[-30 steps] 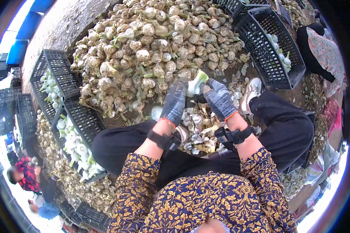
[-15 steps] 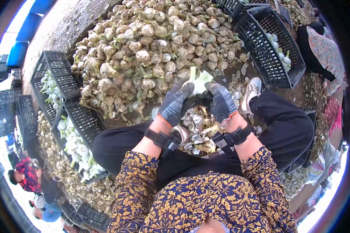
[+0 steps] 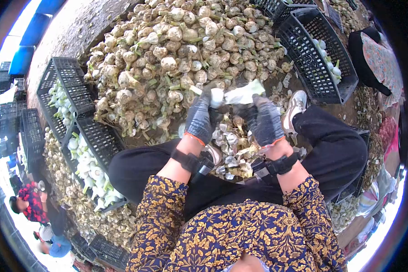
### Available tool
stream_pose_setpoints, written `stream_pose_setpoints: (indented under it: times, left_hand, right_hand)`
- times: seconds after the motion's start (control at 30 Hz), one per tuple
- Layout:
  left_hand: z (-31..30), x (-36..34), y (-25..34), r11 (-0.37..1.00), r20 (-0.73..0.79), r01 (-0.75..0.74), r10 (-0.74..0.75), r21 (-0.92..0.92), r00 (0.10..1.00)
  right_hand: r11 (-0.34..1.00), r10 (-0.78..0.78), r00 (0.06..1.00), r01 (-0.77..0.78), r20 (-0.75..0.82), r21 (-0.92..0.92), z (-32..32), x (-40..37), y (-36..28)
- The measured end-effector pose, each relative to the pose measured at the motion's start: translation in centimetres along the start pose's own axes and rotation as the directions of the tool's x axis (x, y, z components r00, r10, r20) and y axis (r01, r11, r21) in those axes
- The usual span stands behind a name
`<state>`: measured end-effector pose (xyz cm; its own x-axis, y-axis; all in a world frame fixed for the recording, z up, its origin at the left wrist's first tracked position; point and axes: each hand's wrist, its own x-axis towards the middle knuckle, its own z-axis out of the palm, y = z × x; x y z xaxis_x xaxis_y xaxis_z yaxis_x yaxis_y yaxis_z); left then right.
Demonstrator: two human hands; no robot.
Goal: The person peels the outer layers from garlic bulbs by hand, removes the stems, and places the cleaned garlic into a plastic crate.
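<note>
In front of the garlic pile [image 3: 167, 63], my left hand [image 3: 200, 115], in a grey-black work glove, is closed around a white garlic bulb [image 3: 217, 96] whose short pale stem points left. My right hand [image 3: 265, 119], gloved alike, pinches a wide strip of whitish garlic skin [image 3: 244, 93]. The strip stretches from the bulb's right side to my right fingers and is smeared by motion. Below my hands, loose papery peelings [image 3: 229, 145] cover the ground between my shoes.
Black crates [image 3: 93, 136] of cleaned white garlic [image 3: 91, 170] stand at my left. Another black crate [image 3: 303, 59] with a few white bulbs stands at the upper right. People [image 3: 31, 204] sit at the lower left, and another person [image 3: 378, 63] is at the right edge.
My hands have moved slightly apart. The skin is now drawn out to the right off the bulb, and the stem has swung from upright to pointing left.
</note>
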<state>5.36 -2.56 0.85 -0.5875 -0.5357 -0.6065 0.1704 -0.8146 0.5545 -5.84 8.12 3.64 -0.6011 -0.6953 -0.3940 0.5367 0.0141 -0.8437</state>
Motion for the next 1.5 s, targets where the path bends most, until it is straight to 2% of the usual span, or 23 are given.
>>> stream_pose_setpoints:
  times: [0.03,0.1,0.13,0.17,0.2,0.3,0.33,0.4,0.43,0.5,0.53,0.63,0.67,0.8,0.87,0.97,1.1,1.2,1.23,1.27,1.3,1.43,1.5]
  left_hand:
    - [-0.2,0.1,0.3,0.998,-0.028,0.007,-0.009,-0.065,1.000]
    - [-0.1,-0.2,0.7,0.992,0.011,0.017,-0.016,-0.129,1.000]
    - [0.6,-0.3,0.8,0.985,-0.036,0.010,-0.017,-0.175,0.999]
    - [1.0,-0.5,0.9,0.975,-0.084,0.003,-0.022,-0.221,0.996]
    - [0.9,-0.5,0.8,0.975,-0.082,0.006,-0.024,-0.223,0.996]
    - [0.3,-0.4,0.4,0.997,-0.042,-0.024,0.022,-0.069,0.999]
    - [0.0,-0.1,0.0,0.993,-0.136,-0.084,0.095,0.084,0.986]
    - [-1.1,0.6,-0.4,0.867,-0.105,-0.176,0.252,0.466,0.962]
    - [-1.3,0.8,-0.9,0.865,-0.101,-0.176,0.250,0.469,0.963]
    - [0.0,-0.7,-0.3,0.554,0.116,-0.403,0.480,0.729,0.869]
    - [-0.3,-0.8,-0.2,0.350,0.254,-0.466,0.507,0.813,0.824]
    - [-1.2,-0.6,-0.7,0.179,0.384,-0.525,0.497,0.832,0.778]
    - [-0.4,-1.2,-0.1,0.297,0.416,-0.602,0.500,0.741,0.760]
    - [0.9,-2.0,0.7,0.284,0.465,-0.629,0.473,0.724,0.749]
    - [0.8,-1.9,0.5,0.622,0.263,-0.401,0.306,0.672,0.915]
    - [0.4,-1.6,0.5,0.453,0.361,-0.513,0.381,0.730,0.851]
    - [0.2,-1.1,0.2,0.559,0.364,-0.534,0.393,0.635,0.844]
    - [0.7,-1.5,0.7,0.709,0.057,-0.195,0.213,0.678,0.975]
    - [0.4,-1.2,0.4,0.708,0.059,-0.196,0.213,0.678,0.975]
    - [0.0,-1.1,0.1,0.529,0.211,-0.400,0.383,0.749,0.900]
    - [-0.4,-0.8,-0.4,0.304,0.374,-0.567,0.507,0.765,0.776]
    - [1.4,-1.9,1.2,0.735,0.027,-0.236,0.285,0.636,0.958]
    - [0.6,-1.0,0.5,0.851,0.004,-0.205,0.232,0.483,0.973]
  right_hand:
    - [0.952,0.115,0.993,-0.110,0.000,0.286,-0.7,0.1,-0.3]
    - [0.977,0.145,0.989,-0.137,-0.042,0.164,-2.3,0.5,-1.1]
    - [0.817,-0.047,0.998,0.066,0.049,-0.573,-3.4,1.0,-0.7]
    - [0.162,-0.118,0.963,0.260,0.243,-0.952,-4.6,1.3,-0.1]
    - [-0.188,-0.290,0.887,0.316,0.360,-0.930,-5.1,0.7,1.1]
    - [-0.138,-0.162,0.810,0.546,0.563,-0.826,-4.7,0.0,0.4]
    - [0.224,0.016,0.967,0.244,0.254,-0.944,-3.8,0.8,0.5]
    - [0.344,0.039,0.974,0.198,0.224,-0.918,-1.2,0.3,-1.3]
    - [0.456,0.068,0.977,0.150,0.202,-0.877,-0.1,0.3,-1.8]
    - [0.803,0.455,0.885,-0.359,0.100,-0.476,1.6,0.4,-1.6]
    - [0.803,0.487,0.864,-0.384,0.130,-0.456,1.7,0.5,-1.4]
    - [0.821,0.519,0.834,-0.428,0.184,-0.378,1.4,0.7,-0.6]
    - [0.837,0.519,0.829,-0.443,0.208,-0.319,1.3,0.7,-0.5]
    - [0.832,0.546,0.789,-0.474,0.280,-0.287,0.8,0.7,-1.2]
    - [0.866,0.480,0.828,-0.395,0.288,-0.307,1.1,0.2,-1.9]
    - [0.850,0.487,0.827,-0.373,0.282,-0.372,0.8,0.6,-1.2]
    - [0.872,0.337,0.897,-0.183,0.285,-0.454,0.7,0.1,-1.2]
    - [0.832,0.386,0.896,-0.234,0.221,-0.503,0.3,0.2,-1.2]
    - [0.763,0.158,0.962,0.025,0.223,-0.646,0.0,0.4,-0.4]
    - [0.602,-0.075,0.961,0.257,0.267,-0.756,0.2,0.3,-0.2]
    - [0.602,-0.075,0.960,0.258,0.268,-0.755,0.3,0.1,-0.3]
    - [0.573,-0.211,0.943,0.334,0.258,-0.748,0.3,-0.4,0.6]
    - [0.835,-0.118,0.974,0.203,0.193,-0.512,1.0,-0.8,0.7]
